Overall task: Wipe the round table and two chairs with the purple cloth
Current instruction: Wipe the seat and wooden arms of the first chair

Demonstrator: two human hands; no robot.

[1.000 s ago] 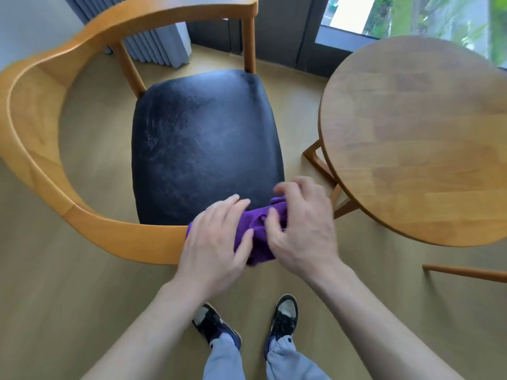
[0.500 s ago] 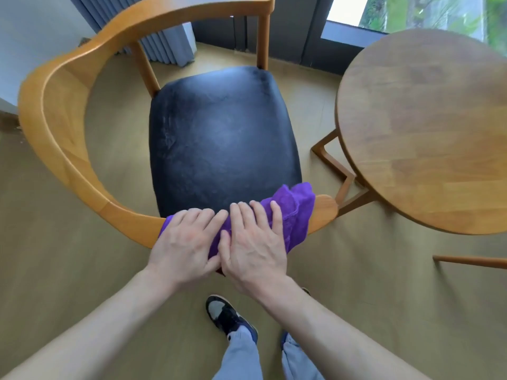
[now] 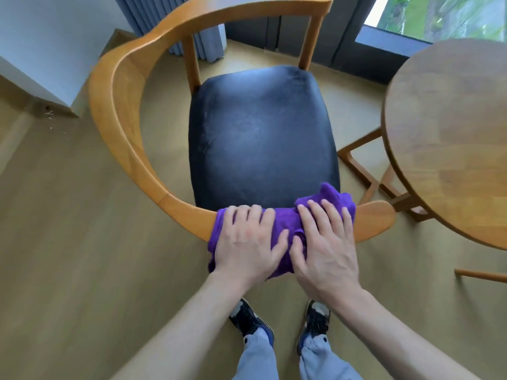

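The purple cloth [image 3: 285, 223] is draped over the near end of the chair's curved wooden rail [image 3: 123, 105], in front of the black seat [image 3: 260, 133]. My left hand [image 3: 244, 242] lies on the cloth's left part, and its fingers curl over the rail's far edge. On the right part of the cloth my right hand [image 3: 323, 248] presses down with straight, spread fingers. The rail's rounded tip [image 3: 375, 218] sticks out to the right of the cloth. The round wooden table [image 3: 452, 133] stands at the right.
Table legs [image 3: 359, 165] stand close to the chair's right side. A thin wooden bar [image 3: 482, 275] shows at the far right. A white wall corner [image 3: 41, 78], a grey curtain and a dark window frame lie behind the chair. My shoes [image 3: 249, 319] stand on the wood floor below.
Both hands went from bunching the cloth to pressing it onto the rail. Since half a second ago they have spread apart along it, and the cloth now covers more of the rail.
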